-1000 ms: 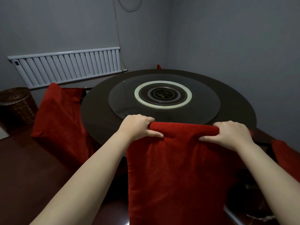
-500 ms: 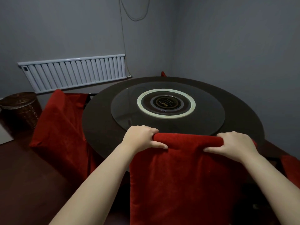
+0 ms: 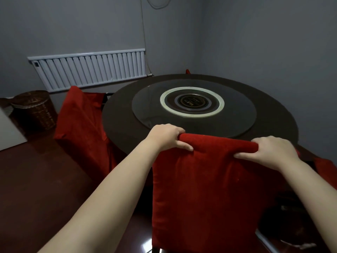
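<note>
Both at once: work left hand (image 3: 165,136) and right hand (image 3: 271,152) evenly, each curled round the top edge of the red chair back (image 3: 209,189), close against the near rim of the round counter (image 3: 118,128). Shift it straight and level, clear of the neighbouring red chair (image 3: 82,121).

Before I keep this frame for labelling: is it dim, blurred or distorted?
Head view: dim, flat light, no harsh glare; left hand, right hand and red cover sharp; wide-angle lens slants the radiator; lower right corner too dark to read.
</note>
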Tool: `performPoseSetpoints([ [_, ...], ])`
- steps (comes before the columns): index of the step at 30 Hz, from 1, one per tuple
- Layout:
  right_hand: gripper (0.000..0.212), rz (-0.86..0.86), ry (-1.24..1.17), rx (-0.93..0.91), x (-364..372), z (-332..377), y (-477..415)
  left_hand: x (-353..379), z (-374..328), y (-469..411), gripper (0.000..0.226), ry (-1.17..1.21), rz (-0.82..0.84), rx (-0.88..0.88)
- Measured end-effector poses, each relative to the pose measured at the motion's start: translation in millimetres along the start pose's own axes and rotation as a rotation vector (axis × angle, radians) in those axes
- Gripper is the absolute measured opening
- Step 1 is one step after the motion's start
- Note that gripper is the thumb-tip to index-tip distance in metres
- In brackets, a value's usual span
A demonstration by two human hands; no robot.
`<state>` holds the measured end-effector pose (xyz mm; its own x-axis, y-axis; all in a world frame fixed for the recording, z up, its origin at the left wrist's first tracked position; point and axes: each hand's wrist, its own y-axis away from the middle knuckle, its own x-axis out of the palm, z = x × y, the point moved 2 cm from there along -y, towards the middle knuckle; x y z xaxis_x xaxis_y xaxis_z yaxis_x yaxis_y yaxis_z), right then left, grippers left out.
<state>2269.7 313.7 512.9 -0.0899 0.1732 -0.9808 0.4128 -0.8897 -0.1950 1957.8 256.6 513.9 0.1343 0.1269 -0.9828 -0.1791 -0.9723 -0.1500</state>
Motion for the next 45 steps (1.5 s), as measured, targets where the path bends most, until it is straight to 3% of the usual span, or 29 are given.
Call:
performPoseSetpoints([
  [9, 0.093, -0.019, 0.122, 0.019, 18, -14, 77, 27, -40, 25, 0.064, -0.096, 0.031, 0.188],
  [11, 0.094, -0.046, 0.133, 0.017, 22, -23, 76, 33, -47, 22, 0.070, -0.141, 0.028, 0.195],
  [16, 0.094, -0.035, 0.090, -0.006, 23, -43, 35, 25, -50, -6, 0.060, -0.117, 0.093, 0.129],
  [23, 0.091, -0.110, 0.075, -0.132, 33, -92, -70, 41, -37, -80, 0.080, -0.107, -0.128, -0.009],
  [27, 0.089, -0.117, 0.082, -0.216, 32, -119, -129, 36, -37, -121, 0.079, -0.118, -0.152, -0.099],
  [30, 0.083, -0.271, 0.045, -0.343, 39, -133, -143, 45, -45, -129, 0.076, -0.176, -0.219, -0.090],
  [34, 0.078, -0.388, -0.044, -0.379, 55, -139, -127, 56, -53, -115, 0.069, -0.283, -0.429, -0.017],
  [45, 0.079, -0.410, -0.011, -0.240, 56, -87, -59, 51, -37, -74, 0.065, -0.285, -0.427, 0.139],
])
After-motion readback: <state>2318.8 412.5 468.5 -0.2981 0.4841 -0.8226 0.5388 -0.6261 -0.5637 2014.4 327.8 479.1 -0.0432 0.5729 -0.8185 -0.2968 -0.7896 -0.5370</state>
